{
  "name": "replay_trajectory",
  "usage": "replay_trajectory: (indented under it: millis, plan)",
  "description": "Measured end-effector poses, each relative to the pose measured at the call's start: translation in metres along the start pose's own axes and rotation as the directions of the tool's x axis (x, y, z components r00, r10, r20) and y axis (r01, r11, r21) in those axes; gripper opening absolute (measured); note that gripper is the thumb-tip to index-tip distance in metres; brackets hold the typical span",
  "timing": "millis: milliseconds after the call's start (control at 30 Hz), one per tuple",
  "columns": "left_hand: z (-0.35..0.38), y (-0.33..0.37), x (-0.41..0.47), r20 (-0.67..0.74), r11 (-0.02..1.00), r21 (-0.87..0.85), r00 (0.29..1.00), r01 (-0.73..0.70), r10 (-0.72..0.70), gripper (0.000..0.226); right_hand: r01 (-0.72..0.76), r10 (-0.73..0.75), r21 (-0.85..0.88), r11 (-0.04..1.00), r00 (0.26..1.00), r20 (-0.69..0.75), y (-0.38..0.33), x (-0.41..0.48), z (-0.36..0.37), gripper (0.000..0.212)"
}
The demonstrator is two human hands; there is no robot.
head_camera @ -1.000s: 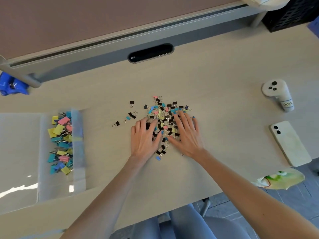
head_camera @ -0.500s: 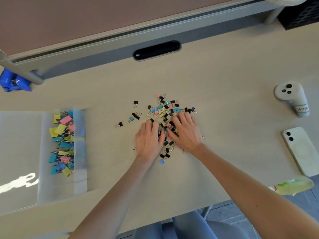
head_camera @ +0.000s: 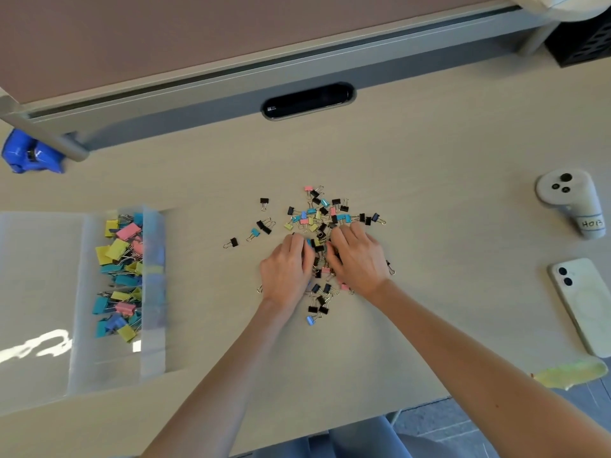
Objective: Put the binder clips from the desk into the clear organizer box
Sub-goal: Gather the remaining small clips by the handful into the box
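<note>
The binder clips (head_camera: pixel 318 215) are black, blue, yellow and pink; the desk (head_camera: pixel 429 160) is pale beige

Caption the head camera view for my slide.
The left hand and right hand curl around small binder clips on the desk; bigger colored clips sit in the clear organizer box.

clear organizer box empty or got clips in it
Partly filled: the clear organizer box holds coloured binder clips in one compartment, bare floor at its near end.

Left hand (head_camera: pixel 287 276) and right hand (head_camera: pixel 359 263) palm-down, fingers (head_camera: pixel 297 242) curled.
</note>
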State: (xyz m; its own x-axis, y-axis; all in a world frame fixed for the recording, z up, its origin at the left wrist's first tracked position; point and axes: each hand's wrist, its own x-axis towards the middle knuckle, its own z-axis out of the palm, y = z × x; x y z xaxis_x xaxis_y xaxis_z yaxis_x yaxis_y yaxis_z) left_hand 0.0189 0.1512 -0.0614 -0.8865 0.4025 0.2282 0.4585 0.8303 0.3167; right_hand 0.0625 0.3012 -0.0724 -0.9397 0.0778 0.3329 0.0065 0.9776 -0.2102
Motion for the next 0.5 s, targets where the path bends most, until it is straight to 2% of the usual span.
replay_trajectory:
  millis: [133,200,233,300,367,433,500]
  plan:
    - [-0.002,-0.003,0.009,-0.062,0.981,-0.160,0.991,0.108,-0.119,0.035,0.030,-0.030,-0.064,0.997,1.000,-0.007,0.001,0.005,0.001,0.030]
    - [-0.002,-0.005,0.012,-0.021,0.922,-0.323,0.972,0.215,-0.234,0.039,0.023,-0.022,-0.067,0.997,1.000,0.005,0.000,0.006,0.000,0.035]
    - [-0.003,-0.004,0.015,0.034,0.858,-0.428,0.954,0.284,-0.298,0.039,0.010,-0.009,-0.061,0.998,1.000,0.016,-0.001,0.007,-0.001,0.037]
    - [-0.013,-0.001,0.025,0.216,0.615,-0.640,0.876,0.460,-0.431,0.037,-0.036,0.036,-0.010,0.999,0.998,0.054,-0.002,0.011,-0.003,0.041]
    - [-0.026,0.002,0.038,0.438,0.279,-0.731,0.741,0.623,-0.509,0.032,-0.126,0.116,0.116,0.985,0.989,0.089,-0.002,0.014,-0.003,0.041]
    - [-0.038,0.000,0.047,0.664,-0.089,-0.698,0.595,0.711,-0.453,0.029,-0.312,0.282,0.259,0.914,0.948,0.147,-0.001,0.019,-0.007,0.039]
    - [-0.046,-0.005,0.053,0.798,-0.416,-0.602,0.531,0.681,-0.286,0.029,-0.514,0.454,0.401,0.758,0.858,0.241,-0.003,0.028,-0.015,0.040]
